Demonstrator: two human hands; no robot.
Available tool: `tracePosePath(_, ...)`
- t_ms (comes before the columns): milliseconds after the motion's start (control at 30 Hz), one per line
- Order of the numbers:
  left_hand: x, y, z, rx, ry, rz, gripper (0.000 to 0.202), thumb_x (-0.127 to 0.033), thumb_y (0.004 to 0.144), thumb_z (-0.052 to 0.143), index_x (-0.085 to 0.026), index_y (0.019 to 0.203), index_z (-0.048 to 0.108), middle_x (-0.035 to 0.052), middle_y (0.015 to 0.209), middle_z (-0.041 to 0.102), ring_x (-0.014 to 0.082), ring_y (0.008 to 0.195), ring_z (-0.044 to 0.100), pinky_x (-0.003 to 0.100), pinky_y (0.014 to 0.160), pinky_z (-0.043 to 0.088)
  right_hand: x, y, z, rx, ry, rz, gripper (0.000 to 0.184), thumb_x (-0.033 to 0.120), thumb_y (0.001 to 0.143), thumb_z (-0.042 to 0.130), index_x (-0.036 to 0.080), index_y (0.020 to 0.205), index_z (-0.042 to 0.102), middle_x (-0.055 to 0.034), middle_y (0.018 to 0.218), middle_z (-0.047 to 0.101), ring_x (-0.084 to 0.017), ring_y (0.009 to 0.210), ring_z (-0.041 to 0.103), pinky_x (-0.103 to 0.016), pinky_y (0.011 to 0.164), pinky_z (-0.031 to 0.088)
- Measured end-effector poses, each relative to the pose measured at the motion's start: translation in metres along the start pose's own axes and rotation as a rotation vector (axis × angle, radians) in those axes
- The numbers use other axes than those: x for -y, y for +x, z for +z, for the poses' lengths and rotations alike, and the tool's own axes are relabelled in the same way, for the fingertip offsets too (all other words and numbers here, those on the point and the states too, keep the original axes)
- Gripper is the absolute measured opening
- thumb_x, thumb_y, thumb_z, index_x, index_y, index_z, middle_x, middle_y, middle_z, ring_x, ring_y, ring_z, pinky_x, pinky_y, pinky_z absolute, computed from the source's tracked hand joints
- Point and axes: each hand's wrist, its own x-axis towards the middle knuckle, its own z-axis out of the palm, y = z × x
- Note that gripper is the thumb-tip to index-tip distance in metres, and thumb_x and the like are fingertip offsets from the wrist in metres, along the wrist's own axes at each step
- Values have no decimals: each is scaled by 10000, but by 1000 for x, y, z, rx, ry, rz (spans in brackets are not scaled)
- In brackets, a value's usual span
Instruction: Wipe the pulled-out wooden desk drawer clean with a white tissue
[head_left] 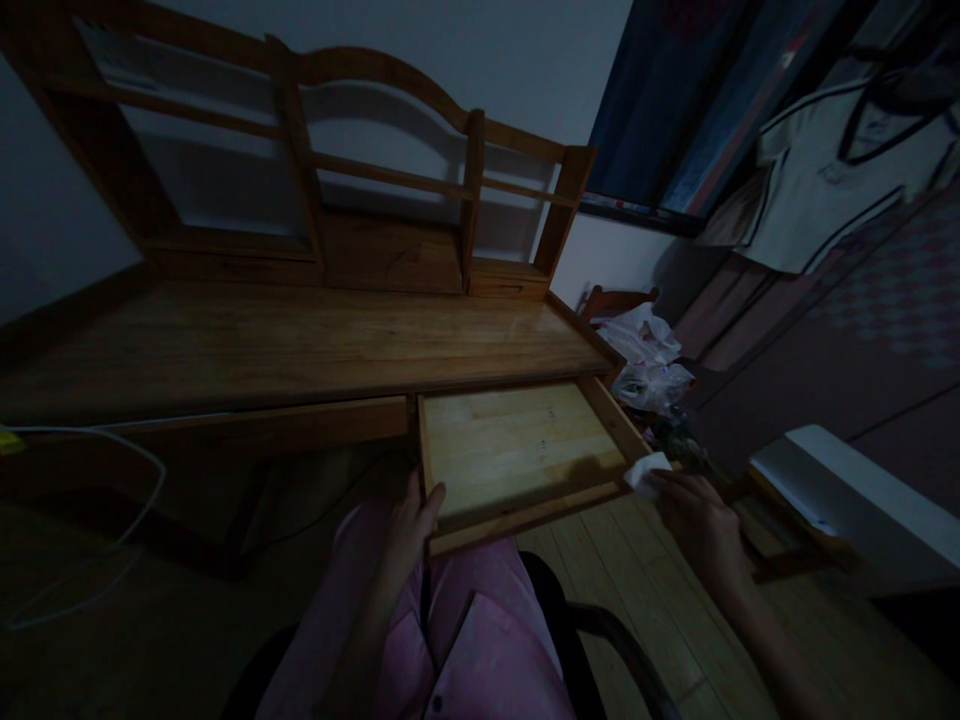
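A wooden drawer (525, 440) is pulled out from under the desk toward my lap. Nothing lies on its pale bottom apart from a few small dark marks. My left hand (411, 520) grips the drawer's left side near the front corner, with the thumb over the edge. At the front right corner my right hand (694, 505) holds a crumpled white tissue (647, 468) against the rim of the drawer. The fingertips under the tissue are partly hidden.
The wooden desk (322, 340) has a shelf unit (390, 175) along its back. White plastic bags (645, 340) are piled right of the desk. A white cable (154, 490) loops at left. A chair armrest (622, 640) is beside my lap; a shirt (825, 190) hangs at right.
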Motion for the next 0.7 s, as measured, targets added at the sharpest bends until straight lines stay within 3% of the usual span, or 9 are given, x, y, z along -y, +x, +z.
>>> tracePosePath(100,0,1,0,11,-17,-2,689,-546,890,449,-190,1471,343,140,1288,654,272,1082,676,322,811,532,23,12,0,-34,59,-61,340,143,901,501,268,1133,715,-61,1138,694,-237,1040,618,-399,893,533)
tracePosePath(233,0,1,0,7,7,-22,697,-550,892,438,-178,1474,341,140,1331,631,277,1124,659,336,858,526,54,22,16,101,161,-200,423,54,893,447,268,1148,709,-72,1177,683,-226,1069,611,-386,897,549)
tracePosePath(333,-1,2,0,-13,75,-33,693,-536,897,425,-167,1478,340,144,1336,629,282,1161,641,363,958,478,62,22,29,178,185,-260,435,22,883,431,237,1138,711,-86,1148,695,-228,1049,611,-379,871,564)
tracePosePath(533,0,3,0,2,43,-33,701,-537,889,439,-163,1474,346,147,1245,686,270,980,718,328,799,535,26,7,36,167,161,-240,467,13,868,441,253,1184,688,-81,1195,669,-241,1110,584,-413,907,544)
tracePosePath(700,0,1,0,3,12,0,663,-552,893,437,-205,1454,377,122,1299,659,263,1032,701,330,841,531,-18,-7,34,102,125,-192,427,61,887,464,284,1172,691,-68,1199,660,-227,1099,591,-390,889,538)
